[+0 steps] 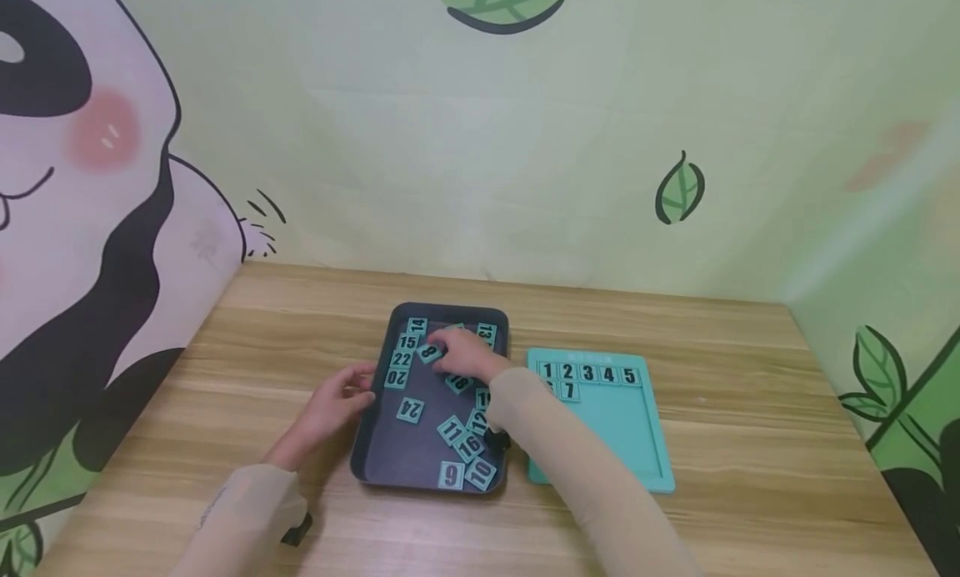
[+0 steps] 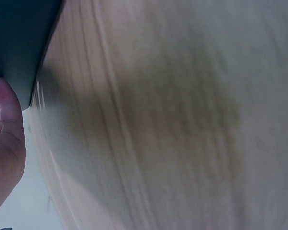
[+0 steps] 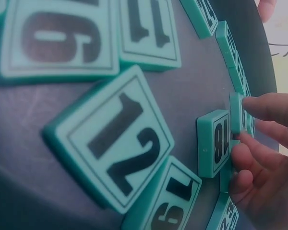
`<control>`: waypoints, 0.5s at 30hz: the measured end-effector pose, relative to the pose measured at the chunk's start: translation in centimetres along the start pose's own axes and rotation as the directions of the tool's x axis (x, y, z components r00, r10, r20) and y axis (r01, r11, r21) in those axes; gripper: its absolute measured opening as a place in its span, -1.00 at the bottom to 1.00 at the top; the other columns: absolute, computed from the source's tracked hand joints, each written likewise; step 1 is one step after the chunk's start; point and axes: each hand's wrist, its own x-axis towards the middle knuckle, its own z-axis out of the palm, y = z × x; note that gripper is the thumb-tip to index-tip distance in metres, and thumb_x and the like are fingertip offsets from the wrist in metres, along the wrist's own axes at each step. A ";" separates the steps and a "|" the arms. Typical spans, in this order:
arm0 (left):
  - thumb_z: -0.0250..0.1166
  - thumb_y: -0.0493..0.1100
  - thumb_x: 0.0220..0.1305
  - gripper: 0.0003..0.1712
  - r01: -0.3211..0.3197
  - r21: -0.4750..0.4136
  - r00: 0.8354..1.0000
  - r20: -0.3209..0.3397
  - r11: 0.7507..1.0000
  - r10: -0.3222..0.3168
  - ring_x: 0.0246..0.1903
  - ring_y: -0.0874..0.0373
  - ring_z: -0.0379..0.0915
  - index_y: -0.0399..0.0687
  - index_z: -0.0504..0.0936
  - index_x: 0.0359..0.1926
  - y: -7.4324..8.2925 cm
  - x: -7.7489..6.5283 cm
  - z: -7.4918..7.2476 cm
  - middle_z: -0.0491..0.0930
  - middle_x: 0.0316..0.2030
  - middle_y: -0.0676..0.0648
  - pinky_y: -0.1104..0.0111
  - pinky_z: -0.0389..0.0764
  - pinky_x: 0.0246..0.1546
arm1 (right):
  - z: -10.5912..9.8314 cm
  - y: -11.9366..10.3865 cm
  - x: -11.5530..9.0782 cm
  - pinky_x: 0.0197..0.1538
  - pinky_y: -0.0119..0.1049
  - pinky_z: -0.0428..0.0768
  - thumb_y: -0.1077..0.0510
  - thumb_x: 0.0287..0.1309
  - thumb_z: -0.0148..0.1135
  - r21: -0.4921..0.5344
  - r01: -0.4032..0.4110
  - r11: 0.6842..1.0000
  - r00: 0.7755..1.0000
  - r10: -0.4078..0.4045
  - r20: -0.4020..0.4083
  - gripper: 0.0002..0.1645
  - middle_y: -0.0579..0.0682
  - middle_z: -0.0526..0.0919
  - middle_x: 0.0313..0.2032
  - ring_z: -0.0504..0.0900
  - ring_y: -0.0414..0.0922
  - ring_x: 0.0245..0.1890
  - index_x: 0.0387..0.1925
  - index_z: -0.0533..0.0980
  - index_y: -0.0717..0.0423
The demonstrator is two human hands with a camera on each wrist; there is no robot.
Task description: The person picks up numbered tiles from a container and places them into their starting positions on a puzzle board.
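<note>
Smooth plastic tiles (image 1: 410, 409), matt tray (image 1: 390, 456), wood-grained table (image 1: 750, 410)

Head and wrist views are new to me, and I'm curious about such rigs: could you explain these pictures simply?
No machine here, just a person's left hand and right hand, both bare. One camera on the head looks forward and down; two more sit on the wrists, each facing its hand's work. On the wooden table lie a dark tray with loose numbered tiles and, to its right, a teal board bearing tiles 1 to 5 and 7, plus one partly hidden by the right sleeve. The right hand pinches the 8 tile; the left touches the tray's left side.
</note>
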 end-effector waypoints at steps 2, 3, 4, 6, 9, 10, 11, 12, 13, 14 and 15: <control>0.05 -0.33 0.17 -0.52 0.001 -0.002 1.000 0.000 1.000 -0.001 -0.10 -0.09 0.43 -0.17 0.30 0.16 -0.1 0.0 0.0 0.40 -0.11 -0.28 0.27 0.57 -0.24 | 0.0 -0.1 -0.1 -0.14 -0.35 0.49 0.17 0.01 0.19 0.035 0.000 0.999 1.000 0.000 0.006 -0.45 0.00 0.54 -0.16 0.50 -0.15 -0.19 0.12 0.35 0.04; 0.05 -0.33 0.17 -0.52 0.002 -0.002 1.000 -0.001 1.000 -0.002 -0.11 -0.09 0.43 -0.17 0.30 0.16 -0.1 -0.1 0.0 0.41 -0.11 -0.27 0.27 0.57 -0.24 | 0.0 -0.1 -0.2 -0.21 -0.37 0.49 0.18 0.01 0.19 0.049 0.000 0.999 1.000 0.000 0.007 -0.45 0.00 0.55 -0.22 0.50 -0.15 -0.26 0.11 0.35 0.05; 0.05 -0.33 0.17 -0.52 -0.001 -0.003 1.000 -0.001 1.000 0.001 -0.11 -0.10 0.43 -0.18 0.30 0.16 -0.1 -0.1 0.0 0.41 -0.11 -0.28 0.27 0.57 -0.25 | 0.0 -0.2 -0.2 -0.25 -0.38 0.48 0.19 0.01 0.19 0.064 -0.001 0.998 1.000 0.001 0.007 -0.45 0.00 0.55 -0.26 0.50 -0.15 -0.31 0.11 0.36 0.07; 0.05 -0.33 0.17 -0.52 0.001 -0.005 1.000 -0.004 1.000 -0.001 -0.11 -0.10 0.43 -0.18 0.30 0.15 -0.1 -0.1 0.1 0.41 -0.11 -0.28 0.27 0.57 -0.25 | 0.1 -0.3 -0.2 -0.26 -0.37 0.48 0.21 0.01 0.18 0.072 -0.002 0.997 1.000 0.002 -0.005 -0.46 0.01 0.55 -0.27 0.50 -0.15 -0.32 0.10 0.37 0.08; 0.05 -0.33 0.17 -0.52 0.010 -0.001 1.000 -0.006 1.000 -0.010 -0.09 -0.09 0.43 -0.16 0.30 0.16 -0.1 -0.1 0.1 0.40 -0.11 -0.27 0.27 0.57 -0.24 | 0.3 -0.3 -0.2 -0.09 -0.31 0.49 0.21 0.02 0.15 0.026 -0.001 1.000 0.999 0.002 -0.033 -0.47 0.02 0.51 -0.11 0.49 -0.13 -0.14 0.10 0.37 0.04; 0.05 -0.33 0.17 -0.52 0.012 -0.001 1.000 -0.006 1.000 -0.012 -0.09 -0.10 0.42 -0.16 0.30 0.16 -0.1 0.0 0.1 0.40 -0.10 -0.27 0.27 0.57 -0.23 | 0.4 -0.3 -0.2 0.01 -0.28 0.46 0.21 0.04 0.14 0.014 0.000 1.000 0.999 0.001 -0.041 -0.48 0.02 0.49 -0.04 0.46 -0.11 -0.05 0.11 0.36 0.04; 0.05 -0.32 0.18 -0.52 0.018 0.003 1.000 -0.006 1.000 -0.018 -0.09 -0.09 0.42 -0.15 0.30 0.16 -0.1 0.0 0.1 0.40 -0.10 -0.26 0.27 0.57 -0.22 | 0.5 -0.3 -0.2 0.08 -0.26 0.42 0.21 0.05 0.12 -0.001 0.001 1.000 0.999 -0.001 -0.045 -0.48 0.00 0.45 0.03 0.42 -0.11 0.04 0.12 0.36 0.02; 0.05 -0.32 0.18 -0.52 0.021 0.006 1.000 -0.006 1.000 -0.021 -0.08 -0.08 0.42 -0.14 0.30 0.16 -0.1 0.0 0.1 0.40 -0.10 -0.25 0.27 0.57 -0.22 | 0.6 -0.3 -0.1 0.14 -0.24 0.37 0.22 0.06 0.10 -0.010 0.002 1.000 0.999 -0.003 -0.045 -0.48 -0.01 0.42 0.08 0.38 -0.11 0.10 0.13 0.35 0.01; 0.05 -0.32 0.18 -0.52 0.021 0.008 1.000 -0.006 1.000 -0.021 -0.08 -0.08 0.42 -0.14 0.31 0.16 -0.1 0.1 0.1 0.40 -0.10 -0.25 0.27 0.57 -0.22 | 0.6 -0.3 -0.1 0.18 -0.22 0.34 0.23 0.07 0.08 -0.016 0.003 1.000 0.999 -0.004 -0.042 -0.48 -0.01 0.40 0.11 0.34 -0.11 0.14 0.13 0.34 0.01; 0.05 -0.32 0.18 -0.52 0.021 0.009 1.000 -0.006 1.000 -0.021 -0.09 -0.08 0.42 -0.14 0.31 0.16 -0.1 0.1 0.0 0.40 -0.10 -0.26 0.27 0.57 -0.22 | 0.7 -0.4 -0.1 0.20 -0.22 0.32 0.23 0.08 0.08 -0.015 0.003 1.000 0.999 -0.003 -0.039 -0.48 -0.03 0.39 0.13 0.32 -0.11 0.17 0.13 0.34 0.00; 0.04 -0.32 0.19 -0.52 0.017 0.010 1.000 -0.004 1.000 -0.017 -0.09 -0.08 0.42 -0.15 0.30 0.16 -0.1 0.1 0.0 0.40 -0.10 -0.26 0.27 0.57 -0.22 | 0.7 -0.4 -0.1 0.20 -0.22 0.31 0.23 0.08 0.08 -0.007 0.003 1.000 0.999 -0.003 -0.036 -0.49 -0.04 0.40 0.13 0.31 -0.11 0.17 0.13 0.35 0.00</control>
